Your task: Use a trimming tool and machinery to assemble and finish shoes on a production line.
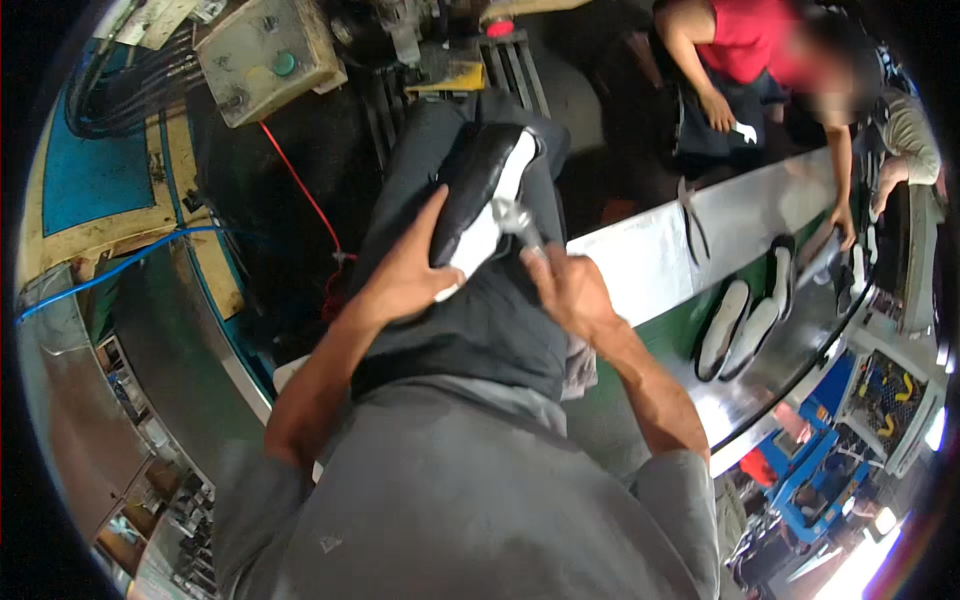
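Observation:
A black shoe upper with a white underside [478,190] lies across my thighs, its underside turned to the right. My left hand [405,268] grips it near the closer end, fingers along the black side and thumb by the white edge. In my right hand [575,292] is a hammer [512,216], its metal head at the white underside. Motion blurs the hammer and right hand a little, so I cannot tell whether the head touches the shoe.
Pincers [694,222] lie on the metal ledge [640,275] to the right. Beyond it, several black-and-white shoe pieces [722,325] rest on a belt. A co-worker in red [745,40] reaches toward them. A control box [268,60] with a green button stands at far left.

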Available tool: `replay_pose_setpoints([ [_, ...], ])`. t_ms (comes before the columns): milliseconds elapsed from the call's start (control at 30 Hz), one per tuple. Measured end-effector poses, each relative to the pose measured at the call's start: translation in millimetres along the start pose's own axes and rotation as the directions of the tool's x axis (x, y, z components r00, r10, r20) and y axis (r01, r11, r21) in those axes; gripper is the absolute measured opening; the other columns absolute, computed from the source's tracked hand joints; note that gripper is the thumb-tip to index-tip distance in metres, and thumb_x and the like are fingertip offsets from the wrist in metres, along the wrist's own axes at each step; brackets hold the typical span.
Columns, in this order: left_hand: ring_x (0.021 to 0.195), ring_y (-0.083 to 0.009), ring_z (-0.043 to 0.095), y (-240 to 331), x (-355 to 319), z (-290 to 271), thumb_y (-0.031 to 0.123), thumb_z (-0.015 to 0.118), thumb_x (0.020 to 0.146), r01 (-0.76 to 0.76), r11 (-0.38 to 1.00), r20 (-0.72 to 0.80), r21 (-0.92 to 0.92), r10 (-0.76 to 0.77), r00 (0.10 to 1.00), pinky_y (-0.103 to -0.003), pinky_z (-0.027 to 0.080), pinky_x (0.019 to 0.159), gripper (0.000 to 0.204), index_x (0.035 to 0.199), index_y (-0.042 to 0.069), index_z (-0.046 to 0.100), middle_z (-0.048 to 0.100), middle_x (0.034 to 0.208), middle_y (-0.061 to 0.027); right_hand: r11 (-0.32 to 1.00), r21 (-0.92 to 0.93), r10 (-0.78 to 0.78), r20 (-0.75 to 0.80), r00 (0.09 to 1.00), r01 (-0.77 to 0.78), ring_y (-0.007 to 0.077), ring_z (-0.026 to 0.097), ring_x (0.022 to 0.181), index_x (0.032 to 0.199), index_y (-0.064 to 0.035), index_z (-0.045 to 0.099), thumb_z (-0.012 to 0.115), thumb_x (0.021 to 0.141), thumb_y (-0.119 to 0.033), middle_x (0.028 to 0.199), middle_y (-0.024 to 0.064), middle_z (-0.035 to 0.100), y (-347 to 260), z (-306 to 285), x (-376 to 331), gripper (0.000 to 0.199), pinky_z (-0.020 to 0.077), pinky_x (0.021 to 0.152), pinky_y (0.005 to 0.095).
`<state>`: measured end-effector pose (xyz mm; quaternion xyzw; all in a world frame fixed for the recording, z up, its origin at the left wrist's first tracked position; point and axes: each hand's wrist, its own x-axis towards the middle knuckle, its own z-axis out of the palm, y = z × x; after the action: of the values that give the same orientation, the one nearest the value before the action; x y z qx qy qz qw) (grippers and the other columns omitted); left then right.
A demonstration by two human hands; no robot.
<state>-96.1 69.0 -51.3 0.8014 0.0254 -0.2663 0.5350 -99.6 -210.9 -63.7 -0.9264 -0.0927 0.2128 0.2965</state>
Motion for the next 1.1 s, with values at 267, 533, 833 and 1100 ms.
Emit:
replay_pose_setpoints([
  [267,0.114,-0.0202,0.074,99,-2,-115,0.008,0.085,0.083,-0.332,0.935,-0.008,0.122,0.336,0.942,-0.035,0.058,0.102,0.077,0.155,0.002,0.058,0.076,0.13,-0.0144,0.886,0.45,0.221,-0.189,0.957,-0.116,0.0129,0.065,0.059,0.093,0.0055,0.07,0.058,0.117,-0.031,0.066,0.0073,0.066,-5,-32,-41,0.045,0.0515,0.056,0.0311],
  [533,0.129,-0.0239,0.065,21,106,3,0.01,0.087,0.091,-0.005,0.971,0.176,-0.237,0.048,0.983,-0.035,0.051,0.113,0.085,0.162,-0.01,0.043,0.067,0.145,-0.0178,0.996,0.078,-0.036,-0.056,0.998,0.04,0.0478,0.073,0.082,0.119,0.0055,0.071,0.066,0.108,-0.027,0.094,0.0287,0.074,-4,-39,-40,0.035,0.057,0.074,0.0542],
  [833,0.157,-0.0472,0.041,0,9,49,0.025,0.088,0.088,0.002,0.971,-0.059,0.239,0.013,0.998,-0.048,0.037,0.129,0.117,0.175,-0.001,0.014,0.034,0.172,-0.032,0.92,-0.243,-0.305,0.05,0.951,0.308,0.0391,0.073,0.078,0.132,0.0031,0.067,0.072,0.104,-0.024,0.096,0.0184,0.069,-1,-28,-8,0.039,0.0601,0.07,0.048],
  [1100,0.153,-0.0451,0.048,-20,17,39,0.026,0.085,0.092,-0.02,0.972,-0.012,0.235,0.024,1.0,-0.047,0.039,0.127,0.109,0.175,0.003,0.019,0.043,0.168,-0.0309,0.929,-0.256,-0.242,0.119,0.963,0.265,0.0397,0.069,0.065,0.092,-0.0034,0.062,0.072,0.105,-0.027,0.078,0.0162,0.065,25,-12,-4,0.029,0.0562,0.06,0.0494],
])
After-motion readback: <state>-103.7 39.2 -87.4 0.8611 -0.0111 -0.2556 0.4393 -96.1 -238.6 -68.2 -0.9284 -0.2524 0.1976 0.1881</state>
